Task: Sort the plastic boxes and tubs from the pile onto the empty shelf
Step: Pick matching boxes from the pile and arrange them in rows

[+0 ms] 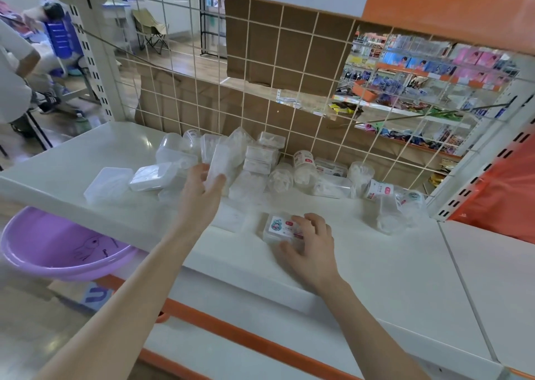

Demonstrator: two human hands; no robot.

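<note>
A pile of clear plastic boxes and round tubs [260, 159] lies along the back of the white shelf [390, 264], against the wire grid. My left hand [202, 188] reaches into the pile and grips a tall clear box [221, 159] between thumb and fingers. My right hand [311, 240] rests on a flat box with a colourful label [279, 226] near the shelf's front, its fingers curled over the box's right side. Two flat clear boxes [110, 184] lie at the left of the pile. Several tubs [388, 209] lie on their sides at the right.
A wire grid backing [289, 96] with brown cardboard closes the shelf's rear. A purple basin [58, 246] sits below the shelf at left. An orange-trimmed lower shelf [246, 339] runs below. A person [14, 75] stands at far left. A further white shelf panel [498, 278] adjoins on the right.
</note>
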